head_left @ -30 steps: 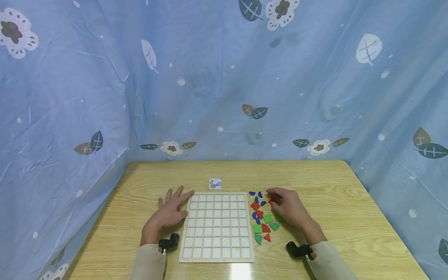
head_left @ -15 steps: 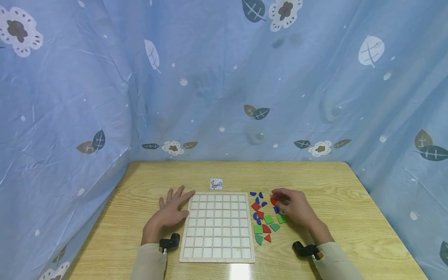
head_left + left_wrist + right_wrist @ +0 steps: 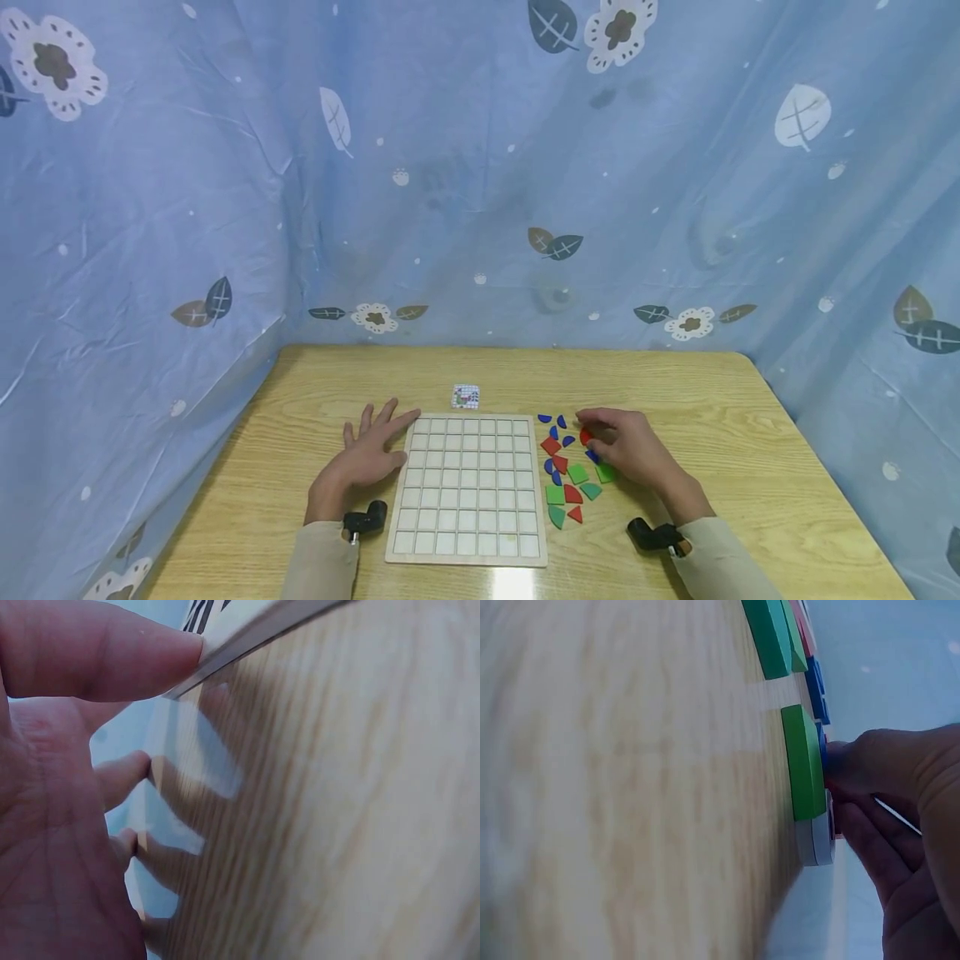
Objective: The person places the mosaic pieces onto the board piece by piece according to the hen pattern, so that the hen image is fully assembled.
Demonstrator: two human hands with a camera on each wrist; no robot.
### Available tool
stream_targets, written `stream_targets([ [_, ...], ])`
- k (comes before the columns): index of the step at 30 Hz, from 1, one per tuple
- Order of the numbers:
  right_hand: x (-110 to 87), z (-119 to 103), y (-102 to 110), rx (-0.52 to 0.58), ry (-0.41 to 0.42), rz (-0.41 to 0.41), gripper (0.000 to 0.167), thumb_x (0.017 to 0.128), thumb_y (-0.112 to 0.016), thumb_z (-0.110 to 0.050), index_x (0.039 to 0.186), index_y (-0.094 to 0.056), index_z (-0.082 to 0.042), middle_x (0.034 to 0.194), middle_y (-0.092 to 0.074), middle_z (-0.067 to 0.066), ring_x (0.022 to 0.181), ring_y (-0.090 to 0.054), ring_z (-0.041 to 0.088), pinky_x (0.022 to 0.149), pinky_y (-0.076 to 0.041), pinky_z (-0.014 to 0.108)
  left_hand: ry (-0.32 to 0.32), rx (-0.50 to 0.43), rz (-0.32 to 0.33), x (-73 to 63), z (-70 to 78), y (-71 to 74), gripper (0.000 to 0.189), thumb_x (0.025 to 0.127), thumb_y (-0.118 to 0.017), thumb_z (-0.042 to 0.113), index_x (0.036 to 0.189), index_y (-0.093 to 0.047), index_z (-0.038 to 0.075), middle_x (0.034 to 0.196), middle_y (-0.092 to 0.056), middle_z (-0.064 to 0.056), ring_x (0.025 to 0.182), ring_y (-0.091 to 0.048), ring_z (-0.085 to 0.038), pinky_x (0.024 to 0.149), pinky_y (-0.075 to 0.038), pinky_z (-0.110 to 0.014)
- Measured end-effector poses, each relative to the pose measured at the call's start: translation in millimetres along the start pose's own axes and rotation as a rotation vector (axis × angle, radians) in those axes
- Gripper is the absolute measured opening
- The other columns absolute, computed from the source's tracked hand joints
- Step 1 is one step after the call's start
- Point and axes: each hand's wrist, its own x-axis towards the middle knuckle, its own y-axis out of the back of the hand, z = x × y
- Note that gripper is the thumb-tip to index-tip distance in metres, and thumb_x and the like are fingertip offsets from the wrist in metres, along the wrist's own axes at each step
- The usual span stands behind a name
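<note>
My left hand (image 3: 363, 457) rests beside the left edge of a wooden grid board (image 3: 465, 559), fingers spread. Its thumb (image 3: 142, 660) touches the board's edge in the left wrist view. On the table at the board's right, my right hand (image 3: 633, 447) is over small coloured shape pieces, its thumb and forefinger apart and bent. A red piece (image 3: 586, 437) shows between them, and a blue piece (image 3: 592, 457) lies at the thumb. A green square (image 3: 804, 761) and a whitish rounded piece (image 3: 817, 840) partly hide the right fingertips in the right wrist view.
Several blue half-discs (image 3: 562, 422), red pieces (image 3: 573, 494), green squares (image 3: 555, 495) and darker green quarter-discs (image 3: 557, 517) lie scattered along the board's right side. A small printed card (image 3: 466, 397) lies behind the board. A blue patterned curtain (image 3: 480, 208) hangs around the wooden table (image 3: 337, 367).
My right hand has shifted slightly to the right, uncovering more of the red, blue and green pieces near its thumb. The red piece keeps its place among the others. My left hand stays put.
</note>
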Motion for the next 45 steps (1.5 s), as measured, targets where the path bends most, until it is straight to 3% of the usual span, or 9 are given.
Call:
stream_targets([
  [7,0.9,-0.5,0.7,0.007,0.004,-0.049,0.046,0.096,-0.077,0.004,0.14,-0.074,-0.006,0.133,-0.079,0.008,0.126,-0.075,0.032,0.105,-0.06,0.052,0.008,0.001,0.002,-0.5,-0.6,0.4,0.077,0.098,-0.061,0.01,0.172,-0.04,0.02,0.184,-0.005,-0.022,0.165,0.016,-0.057,0.119,0.022,-0.084],
  [19,-4.7,-4.9,1.8,-0.018,0.008,0.049,0.037,0.093,-0.082,0.001,0.13,-0.078,-0.004,0.12,-0.083,0.006,0.112,-0.08,0.027,0.097,-0.065,0.047,-0.01,0.005,-0.003,-0.6,-1.4,1.7,0.076,0.099,-0.062,0.01,0.172,-0.04,0.019,0.184,-0.004,-0.023,0.165,0.017,-0.058,0.119,0.021,-0.084],
  [23,-3.9,-23.4,1.8,0.018,0.018,0.085,0.037,0.093,-0.084,-0.001,0.129,-0.079,-0.004,0.12,-0.083,0.007,0.11,-0.081,0.027,0.094,-0.066,0.046,-0.016,0.011,-0.013,-0.2,-2.6,2.9,0.078,0.098,-0.063,0.01,0.172,-0.04,0.019,0.184,-0.004,-0.024,0.165,0.018,-0.058,0.119,0.021,-0.085],
  [29,6.3,-63.2,-7.0,0.08,0.098,0.092,0.035,0.092,-0.085,-0.002,0.127,-0.08,-0.005,0.118,-0.084,0.006,0.108,-0.081,0.026,0.093,-0.066,0.047,-0.022,0.002,-0.005,1.4,-5.1,2.4,0.08,0.096,-0.064,0.01,0.171,-0.04,0.017,0.183,-0.004,-0.026,0.164,0.018,-0.059,0.118,0.021,-0.084],
  [36,23.1,-96.7,-34.4,0.138,0.129,0.056,0.032,0.094,-0.084,-0.007,0.126,-0.081,-0.005,0.12,-0.084,0.006,0.106,-0.081,0.024,0.087,-0.068,0.046,-0.017,-0.013,-0.006,1.4,-4.7,-0.2,0.079,0.096,-0.063,0.01,0.171,-0.04,0.019,0.184,-0.005,-0.024,0.165,0.018,-0.057,0.12,0.022,-0.083],
  [45,50.1,-130.9,-70.2,0.202,0.211,0.014,0.03,0.096,-0.082,-0.008,0.126,-0.081,-0.01,0.121,-0.084,0.006,0.107,-0.081,0.025,0.091,-0.067,0.046,-0.029,-0.026,-0.001,1.3,-3.7,-0.3,0.077,0.097,-0.064,0.011,0.171,-0.042,0.018,0.183,-0.006,-0.025,0.165,0.017,-0.058,0.12,0.02,-0.083],
])
